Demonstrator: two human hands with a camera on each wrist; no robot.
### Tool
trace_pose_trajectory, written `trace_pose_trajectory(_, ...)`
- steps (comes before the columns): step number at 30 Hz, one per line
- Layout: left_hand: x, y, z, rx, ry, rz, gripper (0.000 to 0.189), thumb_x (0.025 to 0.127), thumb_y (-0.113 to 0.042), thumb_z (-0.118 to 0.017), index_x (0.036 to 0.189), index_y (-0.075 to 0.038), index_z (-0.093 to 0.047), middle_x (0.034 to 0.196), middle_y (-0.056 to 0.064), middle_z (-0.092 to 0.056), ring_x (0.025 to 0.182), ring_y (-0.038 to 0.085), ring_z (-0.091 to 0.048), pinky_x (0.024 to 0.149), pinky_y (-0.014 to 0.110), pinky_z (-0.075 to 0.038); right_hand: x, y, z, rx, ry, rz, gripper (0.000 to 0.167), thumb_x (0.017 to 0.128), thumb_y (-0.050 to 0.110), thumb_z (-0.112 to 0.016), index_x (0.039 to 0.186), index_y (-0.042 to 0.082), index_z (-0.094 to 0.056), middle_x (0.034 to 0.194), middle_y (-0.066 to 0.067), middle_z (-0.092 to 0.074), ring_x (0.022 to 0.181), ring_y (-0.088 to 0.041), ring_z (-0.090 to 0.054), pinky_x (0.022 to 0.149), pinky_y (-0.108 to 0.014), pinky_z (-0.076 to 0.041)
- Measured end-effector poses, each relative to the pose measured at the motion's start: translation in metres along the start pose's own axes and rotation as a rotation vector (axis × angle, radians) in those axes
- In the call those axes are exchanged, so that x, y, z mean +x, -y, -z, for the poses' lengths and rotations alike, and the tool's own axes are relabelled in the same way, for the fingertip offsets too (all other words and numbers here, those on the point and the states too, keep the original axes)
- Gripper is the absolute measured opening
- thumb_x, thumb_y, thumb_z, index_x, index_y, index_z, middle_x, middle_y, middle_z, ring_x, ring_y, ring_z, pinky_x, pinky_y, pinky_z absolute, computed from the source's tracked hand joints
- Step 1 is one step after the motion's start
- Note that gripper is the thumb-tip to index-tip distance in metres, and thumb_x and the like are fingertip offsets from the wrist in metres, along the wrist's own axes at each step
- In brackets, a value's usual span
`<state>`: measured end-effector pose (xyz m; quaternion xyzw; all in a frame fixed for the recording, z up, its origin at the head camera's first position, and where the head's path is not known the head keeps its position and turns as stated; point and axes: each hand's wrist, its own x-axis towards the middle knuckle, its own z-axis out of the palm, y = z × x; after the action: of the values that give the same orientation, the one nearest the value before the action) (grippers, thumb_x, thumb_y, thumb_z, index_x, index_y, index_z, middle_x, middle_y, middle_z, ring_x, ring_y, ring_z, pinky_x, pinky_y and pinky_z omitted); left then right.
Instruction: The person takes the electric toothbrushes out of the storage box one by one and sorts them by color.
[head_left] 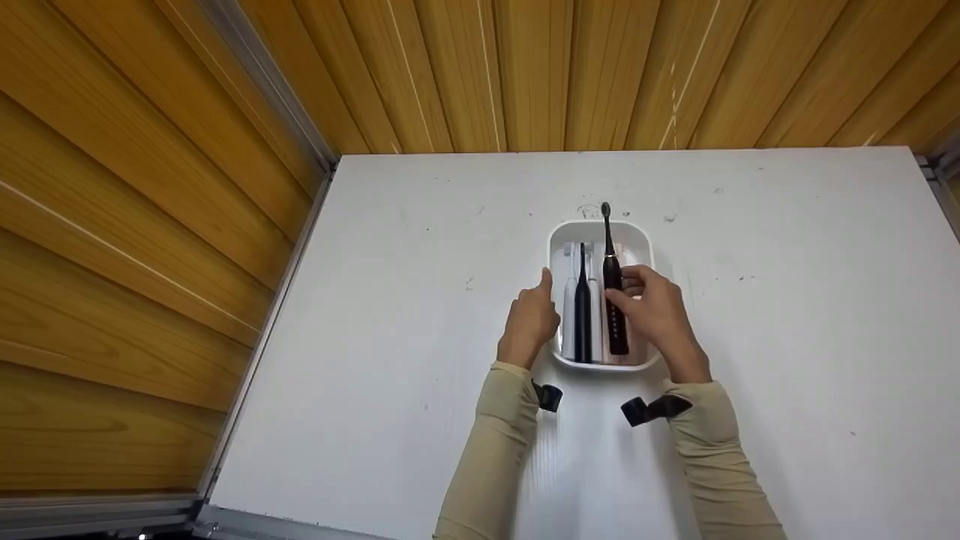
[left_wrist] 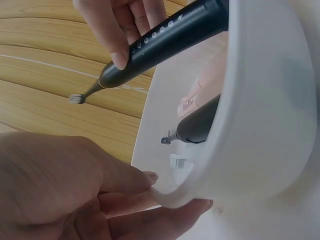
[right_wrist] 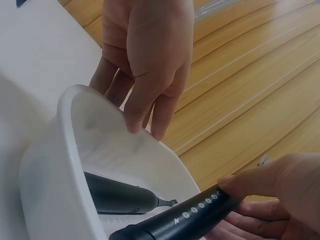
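Observation:
My right hand [head_left: 661, 311] holds a black electric toothbrush [head_left: 616, 330] by its handle, thumb on the button side and brush head pointing away from me. It is raised over a white plastic bin [head_left: 600, 367], as the left wrist view shows. My left hand [head_left: 531, 319] grips the bin's left rim, thumb inside and fingers outside. Inside the bin lie another black electric toothbrush [head_left: 583, 319], a white one [head_left: 569, 319] at the left wall and a second white one [head_left: 596, 322]. Something pink with a brush head [left_wrist: 212, 75] lies at the right side, partly hidden by the raised toothbrush.
The bin stands on a white table [head_left: 405, 300] with small dark marks. Wood-patterned panels [head_left: 540, 75] rise behind it, and more panels with a metal frame edge [head_left: 277, 285] stand along the left. Each wrist carries a small black camera [head_left: 550, 397].

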<state>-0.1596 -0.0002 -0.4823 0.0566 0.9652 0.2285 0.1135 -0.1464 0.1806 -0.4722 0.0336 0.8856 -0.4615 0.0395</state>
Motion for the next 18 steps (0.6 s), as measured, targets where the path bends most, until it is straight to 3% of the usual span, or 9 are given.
trace_pose_trajectory(8,0.0017,0.0008,0.0006,-0.013,-0.002,0.027,0.058,0.095,-0.010,-0.053,0.150,-0.008,-0.032,0.114,0.019,-0.067,0.094,0.031,-0.067,0.081,0.039,-0.052,-0.0017,0.0051,0.0021,0.058,-0.086,0.055,0.043,0.090,0.016,-0.067,0.125,-0.004,-0.055,0.113,-0.022,-0.064,0.106,-0.033,-0.060,0.089,-0.042,-0.047)
trace_pose_trajectory(15,0.0014,0.0029,-0.0001,-0.020,-0.008,0.024,0.058,0.096,-0.010,-0.053,0.149,-0.007,-0.032,0.114,0.019,-0.067,0.094,0.030,-0.067,0.081,0.038,-0.052,0.0002,0.0049,0.0028,0.111,-0.155,0.096,0.041,0.089,0.016,-0.068,0.124,-0.002,-0.057,0.108,-0.017,-0.065,0.103,-0.026,-0.061,0.078,-0.014,-0.046)
trace_pose_trajectory(18,0.0014,0.0033,-0.0001,-0.029,-0.013,0.023,0.057,0.096,-0.010,-0.052,0.149,-0.007,-0.032,0.116,0.018,-0.067,0.097,0.030,-0.067,0.082,0.038,-0.052,0.0007,0.0050,0.0042,0.143,-0.171,0.119,0.041,0.089,0.016,-0.069,0.124,-0.001,-0.057,0.108,-0.016,-0.065,0.102,-0.024,-0.060,0.074,-0.007,-0.044)
